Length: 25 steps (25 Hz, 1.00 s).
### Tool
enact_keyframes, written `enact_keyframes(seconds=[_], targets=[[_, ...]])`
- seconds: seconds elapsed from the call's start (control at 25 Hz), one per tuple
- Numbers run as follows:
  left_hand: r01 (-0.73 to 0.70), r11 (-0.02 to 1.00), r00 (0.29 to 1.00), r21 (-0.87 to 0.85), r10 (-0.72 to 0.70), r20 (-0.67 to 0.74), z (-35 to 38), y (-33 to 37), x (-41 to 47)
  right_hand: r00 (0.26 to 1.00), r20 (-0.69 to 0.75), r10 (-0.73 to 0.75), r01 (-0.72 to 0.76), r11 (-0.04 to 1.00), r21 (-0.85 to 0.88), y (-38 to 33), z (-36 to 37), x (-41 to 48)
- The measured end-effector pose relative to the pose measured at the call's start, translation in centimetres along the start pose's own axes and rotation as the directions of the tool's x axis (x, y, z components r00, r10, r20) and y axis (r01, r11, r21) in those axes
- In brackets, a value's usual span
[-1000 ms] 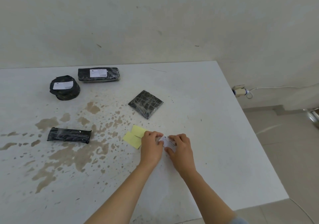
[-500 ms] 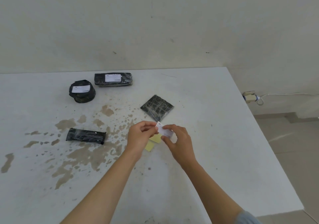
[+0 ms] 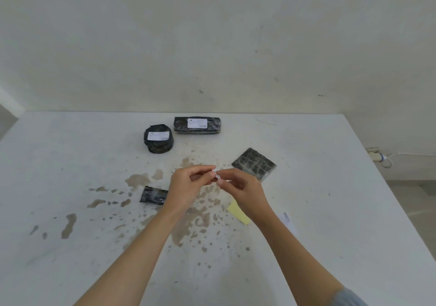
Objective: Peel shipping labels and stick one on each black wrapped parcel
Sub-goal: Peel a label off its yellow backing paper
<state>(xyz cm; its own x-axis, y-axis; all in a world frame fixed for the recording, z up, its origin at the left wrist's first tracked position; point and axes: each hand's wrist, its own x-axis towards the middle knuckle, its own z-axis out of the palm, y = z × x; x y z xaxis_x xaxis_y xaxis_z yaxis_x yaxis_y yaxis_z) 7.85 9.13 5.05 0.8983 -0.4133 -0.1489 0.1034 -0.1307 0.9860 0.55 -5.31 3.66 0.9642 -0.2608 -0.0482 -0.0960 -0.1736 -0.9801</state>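
The label (image 3: 217,177), which we judge light, limp and sticky on one face, is best taken by its edges. It is held above the surface (image 3: 330,187), between the left hand (image 3: 188,184) and the right hand (image 3: 241,187). Each grip is narrow, pinching the label from its own side, with wrists raised and forearms converging. A bare square parcel (image 3: 254,163) lies just beyond.

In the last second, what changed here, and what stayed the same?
The left hand and right hand rose from the table, carrying the white label pinched between them, clear of the yellow backing paper. The four black parcels lie unmoved: two at the back labelled, two nearer ones bare.
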Motion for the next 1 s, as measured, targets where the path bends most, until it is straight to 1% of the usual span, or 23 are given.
enact_keyframes(seconds=[0.08,0.24,0.44,0.72,1.0], targets=[[-0.023,1.0,1.0,0.011,0.023,0.01,-1.5,0.0,0.5,1.0,-0.006,-0.014,0.014,0.999,0.038,-0.7,1.2,0.7],[-0.035,0.999,0.998,0.01,0.035,0.056,-3.8,-0.2,1.4,1.0,-0.024,0.007,-0.004,0.993,0.118,-1.1,3.2,1.7],[-0.042,0.998,0.995,0.037,0.038,0.093,-5.3,-0.7,2.2,0.999,-0.028,0.041,-0.036,0.988,0.15,-1.0,4.5,2.1],[-0.053,0.998,0.992,0.033,0.048,0.121,-5.9,-1.1,2.6,0.997,-0.024,0.079,-0.074,0.987,0.145,-0.6,5.3,2.3],[-0.077,0.997,0.989,0.031,0.073,0.128,-6.1,-1.2,2.8,0.997,-0.016,0.072,-0.069,0.989,0.128,-0.3,5.3,2.6]])
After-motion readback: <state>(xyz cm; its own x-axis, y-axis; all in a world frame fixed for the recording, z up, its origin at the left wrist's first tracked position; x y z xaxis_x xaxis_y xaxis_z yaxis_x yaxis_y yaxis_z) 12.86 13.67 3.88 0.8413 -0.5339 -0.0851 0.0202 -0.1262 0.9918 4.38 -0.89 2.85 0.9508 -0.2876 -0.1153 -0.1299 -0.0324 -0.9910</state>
